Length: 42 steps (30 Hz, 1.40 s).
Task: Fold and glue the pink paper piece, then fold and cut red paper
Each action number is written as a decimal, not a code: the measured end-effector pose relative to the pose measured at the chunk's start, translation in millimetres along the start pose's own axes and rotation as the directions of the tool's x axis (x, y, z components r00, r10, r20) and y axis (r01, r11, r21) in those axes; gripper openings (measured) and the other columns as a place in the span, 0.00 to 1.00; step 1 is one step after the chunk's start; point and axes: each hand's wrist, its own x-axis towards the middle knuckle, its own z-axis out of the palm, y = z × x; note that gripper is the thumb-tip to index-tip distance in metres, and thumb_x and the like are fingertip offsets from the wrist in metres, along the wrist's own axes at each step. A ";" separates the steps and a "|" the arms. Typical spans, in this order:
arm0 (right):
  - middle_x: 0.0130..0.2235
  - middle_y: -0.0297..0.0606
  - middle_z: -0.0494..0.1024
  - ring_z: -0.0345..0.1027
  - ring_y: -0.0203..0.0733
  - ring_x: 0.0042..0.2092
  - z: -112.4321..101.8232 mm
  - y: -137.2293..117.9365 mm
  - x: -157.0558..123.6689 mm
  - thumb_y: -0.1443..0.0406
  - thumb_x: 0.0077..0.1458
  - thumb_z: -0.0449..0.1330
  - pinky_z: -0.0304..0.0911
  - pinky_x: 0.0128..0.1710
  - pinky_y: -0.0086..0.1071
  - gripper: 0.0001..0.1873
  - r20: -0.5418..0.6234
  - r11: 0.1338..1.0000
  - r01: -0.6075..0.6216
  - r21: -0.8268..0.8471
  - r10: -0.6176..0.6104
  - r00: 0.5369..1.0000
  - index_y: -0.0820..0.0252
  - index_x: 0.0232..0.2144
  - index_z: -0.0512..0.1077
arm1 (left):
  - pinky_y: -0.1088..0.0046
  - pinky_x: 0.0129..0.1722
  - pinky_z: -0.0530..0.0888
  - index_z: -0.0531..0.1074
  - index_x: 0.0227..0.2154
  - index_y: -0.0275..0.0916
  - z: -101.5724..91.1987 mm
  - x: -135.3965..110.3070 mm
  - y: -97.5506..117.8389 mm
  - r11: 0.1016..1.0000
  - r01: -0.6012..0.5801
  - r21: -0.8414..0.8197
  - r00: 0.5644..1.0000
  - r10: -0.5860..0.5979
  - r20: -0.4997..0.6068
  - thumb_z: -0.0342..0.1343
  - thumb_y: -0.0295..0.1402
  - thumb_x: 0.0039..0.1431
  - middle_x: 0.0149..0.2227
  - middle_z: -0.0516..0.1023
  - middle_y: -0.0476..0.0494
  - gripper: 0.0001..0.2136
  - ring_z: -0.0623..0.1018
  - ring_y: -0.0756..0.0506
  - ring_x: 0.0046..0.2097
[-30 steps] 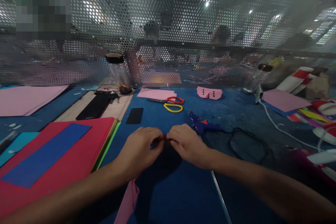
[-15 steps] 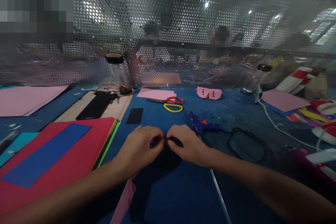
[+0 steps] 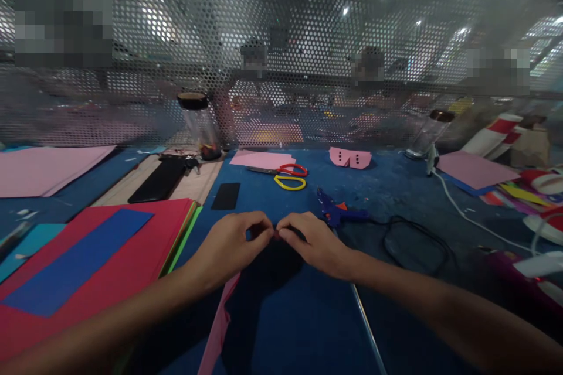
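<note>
Two hands meeting at the fingertips over one tiny piece

The left hand (image 3: 233, 249) and the right hand (image 3: 319, 249) come together over the worktop (image 3: 308, 328), thumb and forefinger pinching on each side. Between them shows a small reddish piece (image 3: 277, 234), mostly covered and too small to identify. Work this fine probably goes best with light, even pressure from both sides, wrists steady and fingertips level, so that the piece neither creases nor twists. Parting the upper fingers slightly might improve the view, as a dark shadow falls just below. A folded pink strip (image 3: 215, 337) lies near the left forearm, which should avoid brushing it. Just beyond the right hand lies the blue glue gun (image 3: 341, 214); its nozzle is best avoided in case it is hot. Farther out are a black card (image 3: 226, 196), scissors (image 3: 276, 172) and a pink cutout with black dots (image 3: 349, 158)
</note>
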 end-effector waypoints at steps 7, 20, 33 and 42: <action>0.44 0.35 0.78 0.70 0.41 0.48 -16.3 -23.0 -4.9 0.65 0.69 0.55 0.59 0.50 0.37 0.05 -0.140 0.999 0.010 0.043 -0.004 0.990 0.56 0.44 0.71 | 0.72 0.32 0.66 0.79 0.35 0.44 -14.4 4.1 -13.1 0.996 0.093 0.009 0.994 -0.092 -0.060 0.54 0.37 0.61 0.29 0.81 0.52 0.09 0.78 0.45 0.32; 0.43 0.38 0.80 0.70 0.43 0.47 -12.1 -73.4 -32.8 0.50 0.68 0.56 0.54 0.57 0.45 0.20 0.230 0.872 0.461 -0.163 -0.420 0.878 0.61 0.44 0.73 | 0.72 0.30 0.65 0.80 0.35 0.41 -34.0 -3.7 -41.0 0.974 0.177 -0.140 0.982 -0.183 -0.034 0.53 0.47 0.63 0.29 0.81 0.48 0.16 0.76 0.44 0.31; 0.43 0.36 0.79 0.67 0.42 0.46 -15.8 -55.2 -26.3 0.68 0.69 0.54 0.48 0.61 0.47 0.07 0.307 0.800 0.496 -0.337 -0.405 0.861 0.58 0.42 0.73 | 0.66 0.40 0.72 0.78 0.45 0.39 -42.7 -21.4 -57.1 0.872 0.276 -0.404 0.959 -0.278 0.053 0.58 0.47 0.57 0.38 0.83 0.42 0.19 0.79 0.40 0.41; 0.36 0.38 0.74 0.62 0.43 0.38 -39.1 -36.0 -10.5 0.64 0.70 0.54 0.49 0.37 0.38 0.09 0.225 0.830 0.334 -0.448 -0.257 0.940 0.57 0.41 0.74 | 0.63 0.44 0.74 0.77 0.51 0.44 -44.6 -38.3 -76.6 0.814 0.212 -0.541 0.976 -0.209 0.068 0.56 0.42 0.65 0.43 0.82 0.42 0.16 0.79 0.41 0.43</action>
